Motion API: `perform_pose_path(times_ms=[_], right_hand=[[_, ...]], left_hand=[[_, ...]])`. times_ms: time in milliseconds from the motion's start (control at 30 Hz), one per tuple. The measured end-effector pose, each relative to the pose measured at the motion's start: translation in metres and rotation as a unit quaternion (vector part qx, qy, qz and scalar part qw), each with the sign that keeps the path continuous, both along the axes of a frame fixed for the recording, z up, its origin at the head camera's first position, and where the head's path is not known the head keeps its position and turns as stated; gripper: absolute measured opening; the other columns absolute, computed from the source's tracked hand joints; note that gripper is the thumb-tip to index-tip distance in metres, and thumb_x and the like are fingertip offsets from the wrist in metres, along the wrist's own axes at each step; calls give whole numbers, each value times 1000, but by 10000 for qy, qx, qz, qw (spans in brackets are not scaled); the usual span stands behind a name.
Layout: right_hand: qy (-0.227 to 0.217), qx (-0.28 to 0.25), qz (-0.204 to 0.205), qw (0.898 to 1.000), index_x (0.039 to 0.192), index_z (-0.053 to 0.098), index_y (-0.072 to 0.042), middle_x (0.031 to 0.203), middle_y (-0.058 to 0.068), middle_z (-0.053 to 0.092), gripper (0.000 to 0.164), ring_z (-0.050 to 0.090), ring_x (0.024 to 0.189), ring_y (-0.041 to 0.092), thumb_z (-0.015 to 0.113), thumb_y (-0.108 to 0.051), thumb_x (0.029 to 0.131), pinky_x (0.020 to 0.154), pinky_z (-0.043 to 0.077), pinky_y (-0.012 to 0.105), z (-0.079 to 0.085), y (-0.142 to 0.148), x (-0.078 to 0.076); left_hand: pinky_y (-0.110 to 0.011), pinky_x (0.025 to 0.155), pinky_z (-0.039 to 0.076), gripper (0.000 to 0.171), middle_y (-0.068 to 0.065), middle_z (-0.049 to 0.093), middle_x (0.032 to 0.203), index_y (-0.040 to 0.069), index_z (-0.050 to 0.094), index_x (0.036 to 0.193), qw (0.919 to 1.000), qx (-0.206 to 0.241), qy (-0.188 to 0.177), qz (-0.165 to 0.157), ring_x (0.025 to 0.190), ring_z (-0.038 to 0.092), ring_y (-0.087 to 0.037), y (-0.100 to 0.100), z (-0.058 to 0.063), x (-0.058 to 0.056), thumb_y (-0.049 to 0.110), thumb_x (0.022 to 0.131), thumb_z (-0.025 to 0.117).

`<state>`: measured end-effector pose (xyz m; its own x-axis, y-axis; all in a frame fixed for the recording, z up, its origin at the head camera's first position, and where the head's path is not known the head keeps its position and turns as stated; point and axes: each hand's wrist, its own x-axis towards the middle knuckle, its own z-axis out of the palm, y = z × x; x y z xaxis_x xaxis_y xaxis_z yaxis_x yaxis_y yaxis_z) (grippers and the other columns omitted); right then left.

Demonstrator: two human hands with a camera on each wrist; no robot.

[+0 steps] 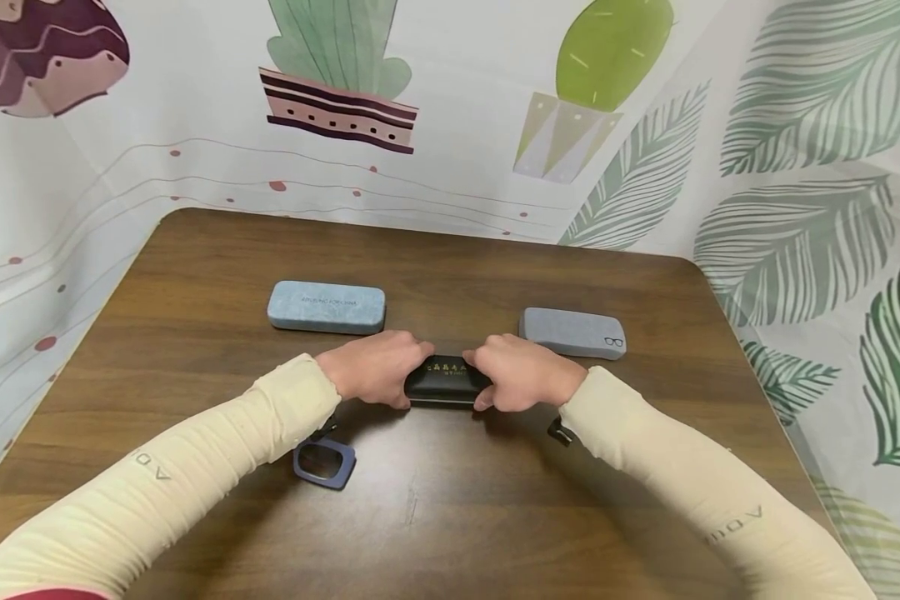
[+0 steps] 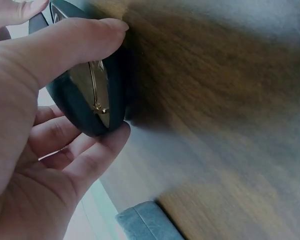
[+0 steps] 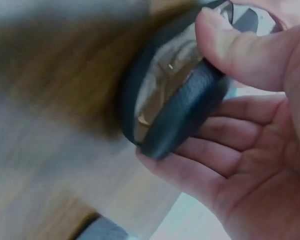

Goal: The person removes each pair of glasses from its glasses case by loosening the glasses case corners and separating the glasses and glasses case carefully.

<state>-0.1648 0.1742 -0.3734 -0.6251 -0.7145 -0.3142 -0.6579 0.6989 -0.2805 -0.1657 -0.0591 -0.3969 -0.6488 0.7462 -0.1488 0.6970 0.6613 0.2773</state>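
A black glasses case [image 1: 446, 385] with gold lettering sits at the middle of the table between both hands. My left hand [image 1: 378, 367] grips its left end, thumb on the near side and fingers round the far side. At the right end, my right hand [image 1: 517, 372] grips it in the same manner. Both wrist views show the case [image 2: 117, 95] standing slightly ajar. Thin gold-coloured metal parts, like a pair of glasses [image 3: 157, 95], show inside against a light brown lining; thumbs cover part of the gap.
A light blue glasses case [image 1: 326, 307] lies behind my left hand, and a grey-blue one [image 1: 573, 332] behind my right. Blue-framed dark glasses [image 1: 319, 461] lie under my left forearm, partly hidden by the sleeve. A patterned cloth [image 1: 450, 108] hangs behind the wooden table [image 1: 450, 533].
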Motion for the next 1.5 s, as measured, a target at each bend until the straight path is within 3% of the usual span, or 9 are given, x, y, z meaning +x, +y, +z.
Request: perform_pose_path(times_ms=[233, 400, 667, 900, 1033, 1167, 1333, 1433, 1500], right_hand=[[-668, 160, 21, 9976, 90, 66, -11, 72, -3, 63, 17, 56, 61, 10, 82, -15, 86, 62, 50, 25, 7, -2, -14], [-1027, 226, 33, 9945, 88, 66, -12, 69, -6, 56, 14, 51, 61, 8, 80, -15, 88, 62, 45, 23, 12, -3, -23], [-1786, -307, -39, 9834, 89, 72, -7, 66, -9, 48, 7, 42, 61, 7, 72, -13, 93, 61, 36, 24, 16, 7, -42], [-1818, -563, -32, 9817, 93, 71, -4, 71, -7, 48, 11, 44, 65, 8, 67, -13, 99, 64, 38, 25, 18, 11, -41], [-1598, -707, -127, 9845, 108, 73, -1, 80, -2, 60, 16, 51, 72, 9, 65, -13, 101, 71, 45, 27, 15, 12, -34], [-1080, -782, -221, 9908, 136, 65, 3, 107, 7, 74, 37, 61, 85, 12, 63, -13, 103, 85, 53, 32, 14, 9, -22], [-60, -768, -225, 9968, 148, 55, 0, 145, 13, 64, 50, 68, 123, 22, 65, -18, 103, 107, 53, 43, 14, 8, -2], [688, -1066, 114, 9919, 148, 56, -2, 156, 14, 55, 51, 55, 143, 27, 67, -19, 101, 117, 45, 45, 10, 7, 13], [1324, -1360, 651, 9797, 145, 60, -1, 154, 14, 57, 49, 54, 144, 28, 70, -15, 99, 117, 45, 43, 4, 5, 22]], left_hand=[[-31, 71, 56, 51, -2, 69, 86, 6, 66, 108, 9993, 169, -279, 188, 72, 62, -13, -1, 1, -3, 21, 68, 95], [-29, 70, 55, 57, 0, 68, 85, 6, 67, 112, 9987, 179, -374, 287, 72, 61, -13, -1, 0, -5, 23, 67, 96], [-32, 72, 55, 61, 2, 66, 81, 7, 65, 107, 9971, 300, -543, 440, 72, 61, -14, -3, -4, -11, 27, 60, 99], [-34, 77, 58, 66, 1, 69, 84, 7, 65, 107, 9960, 352, -617, 549, 76, 64, -14, -3, -6, -15, 32, 58, 101], [-35, 80, 59, 69, -1, 72, 89, 6, 66, 110, 9958, 332, -640, 560, 79, 65, -15, -3, -6, -15, 33, 57, 101], [-35, 82, 59, 72, -2, 73, 92, 6, 66, 113, 9958, 266, -649, 593, 81, 66, -15, -3, -5, -15, 34, 57, 101], [-33, 79, 58, 69, -1, 73, 90, 7, 67, 110, 9957, 323, -680, 542, 78, 66, -14, -2, -6, -15, 34, 57, 101], [-33, 79, 58, 69, 0, 73, 91, 8, 67, 112, 9952, 357, -718, 553, 78, 66, -13, -1, -6, -17, 34, 57, 100], [-33, 79, 58, 69, 1, 73, 91, 8, 68, 112, 9951, 363, -742, 549, 78, 66, -13, -1, -6, -17, 34, 57, 100]])
